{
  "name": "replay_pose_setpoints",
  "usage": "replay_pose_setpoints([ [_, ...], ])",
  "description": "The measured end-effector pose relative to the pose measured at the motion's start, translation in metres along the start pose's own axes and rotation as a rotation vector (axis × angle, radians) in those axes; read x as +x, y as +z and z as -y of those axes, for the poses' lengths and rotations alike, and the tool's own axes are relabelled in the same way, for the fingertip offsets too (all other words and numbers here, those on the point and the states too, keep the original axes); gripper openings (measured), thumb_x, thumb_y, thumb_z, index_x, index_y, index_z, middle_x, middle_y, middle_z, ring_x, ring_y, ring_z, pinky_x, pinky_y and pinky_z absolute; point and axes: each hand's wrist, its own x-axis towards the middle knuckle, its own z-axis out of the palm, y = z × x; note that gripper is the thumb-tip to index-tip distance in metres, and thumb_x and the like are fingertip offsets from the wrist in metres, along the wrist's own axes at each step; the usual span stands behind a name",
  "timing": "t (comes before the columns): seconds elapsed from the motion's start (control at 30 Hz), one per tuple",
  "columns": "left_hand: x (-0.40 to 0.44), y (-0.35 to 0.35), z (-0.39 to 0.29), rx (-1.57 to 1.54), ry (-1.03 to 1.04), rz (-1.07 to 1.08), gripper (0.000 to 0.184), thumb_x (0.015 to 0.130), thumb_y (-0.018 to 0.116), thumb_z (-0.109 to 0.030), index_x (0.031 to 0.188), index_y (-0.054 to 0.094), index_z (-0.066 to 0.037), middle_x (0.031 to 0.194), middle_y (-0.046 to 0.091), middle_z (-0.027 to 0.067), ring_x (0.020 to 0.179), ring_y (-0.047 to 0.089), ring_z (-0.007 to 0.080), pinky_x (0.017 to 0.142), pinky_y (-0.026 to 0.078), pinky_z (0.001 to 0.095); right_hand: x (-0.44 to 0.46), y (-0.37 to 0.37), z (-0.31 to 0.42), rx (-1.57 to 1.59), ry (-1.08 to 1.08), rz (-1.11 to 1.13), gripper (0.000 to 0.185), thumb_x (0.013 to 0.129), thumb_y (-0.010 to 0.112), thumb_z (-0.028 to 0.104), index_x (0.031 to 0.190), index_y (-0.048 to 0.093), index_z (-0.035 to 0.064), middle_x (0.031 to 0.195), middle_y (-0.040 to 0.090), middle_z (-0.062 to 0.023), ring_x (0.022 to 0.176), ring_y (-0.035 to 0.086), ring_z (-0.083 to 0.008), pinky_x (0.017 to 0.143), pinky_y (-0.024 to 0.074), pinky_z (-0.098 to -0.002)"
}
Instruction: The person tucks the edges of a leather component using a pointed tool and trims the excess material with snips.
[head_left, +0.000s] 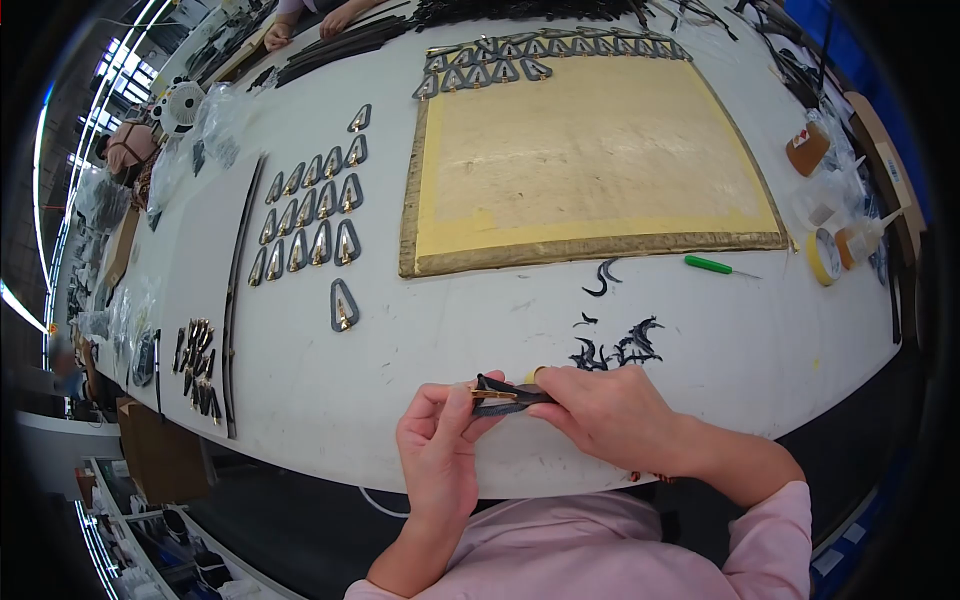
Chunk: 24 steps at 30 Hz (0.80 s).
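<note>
Near the table's front edge, my left hand [440, 435] pinches one end of a dark triangular strap loop [497, 408] with a gold metal piece on it. My right hand [622, 412] closes on the loop's other end. Something yellow shows by the right fingers; its kind is hidden. Just beyond my hands lie curled black trimmings [635, 345]. To the left, similar grey loops with gold fittings [345, 243] are laid out in rows, and a single loop [343, 306] sits nearer me.
A tan board edged with yellow tape [590, 235] carries more loops along its far side. A green-handled awl [710, 264], a tape roll [824, 257] and glue bottles [808, 148] are on the right. Dark-and-gold pieces [197, 350] lie left. A co-worker's hands [335, 22] appear at the far edge.
</note>
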Motion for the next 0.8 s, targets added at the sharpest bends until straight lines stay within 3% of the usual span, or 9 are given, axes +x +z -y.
replay_pose_setpoints([
  [0.13,0.0011,0.0002,0.0007,-0.022,0.01,0.002,0.012,0.096,0.055,-0.011,0.089,0.056,-0.001,0.096,0.066,0.0167,0.107,0.062,0.0269,0.086,0.056,0.0366,0.0006,0.0002,0.0005,0.007,0.009,0.001,0.024,0.092,0.058,0.029,0.092,0.05,0.0057,0.066,0.056,-0.0065,0.047,0.056,-0.023,0.04,0.043,-0.0331],
  [0.2,0.002,0.002,0.0023,0.001,0.032,-0.036,0.015,0.096,0.054,-0.013,0.088,0.056,-0.001,0.097,0.066,0.0223,0.096,0.067,0.0267,0.082,0.058,0.0356,0.0004,0.0001,0.0,0.016,0.012,0.003,0.025,0.092,0.058,0.029,0.092,0.05,0.0056,0.066,0.056,-0.0067,0.047,0.056,-0.0234,0.04,0.0429,-0.0333],
  [0.8,0.005,0.001,0.0035,0.063,0.069,-0.033,0.014,0.096,0.054,-0.014,0.09,0.056,-0.001,0.099,0.065,0.0225,0.097,0.067,0.0264,0.083,0.058,0.0355,0.002,-0.0008,-0.0022,0.117,0.086,0.06,0.026,0.093,0.058,0.03,0.095,0.05,0.0053,0.067,0.059,-0.0096,0.049,0.057,-0.0276,0.042,0.0437,-0.0364],
])
